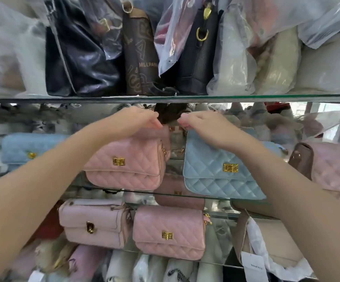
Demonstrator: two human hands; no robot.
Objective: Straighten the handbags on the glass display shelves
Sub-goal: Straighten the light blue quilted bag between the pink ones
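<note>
A pink quilted handbag [124, 165] with a gold clasp stands on the middle glass shelf [136, 192]. Beside it on the right stands a light blue quilted handbag [218, 174], tilted a little. My left hand [138, 119] curls over the top right corner of the pink bag. My right hand [203, 127] curls over the top left corner of the blue bag. Between the fingertips of both hands, behind the bags, sits a dark brown furry item [167, 115]. The fingertips are partly hidden behind the bags' tops.
The upper glass shelf [246, 98] carries a black bag [79, 64], a brown lettered bag [138, 58] and plastic-wrapped bags. Another blue bag [27, 149] stands far left, a pink-and-brown one [331, 167] far right. Two pink bags [96, 222] [169, 233] stand on the shelf below.
</note>
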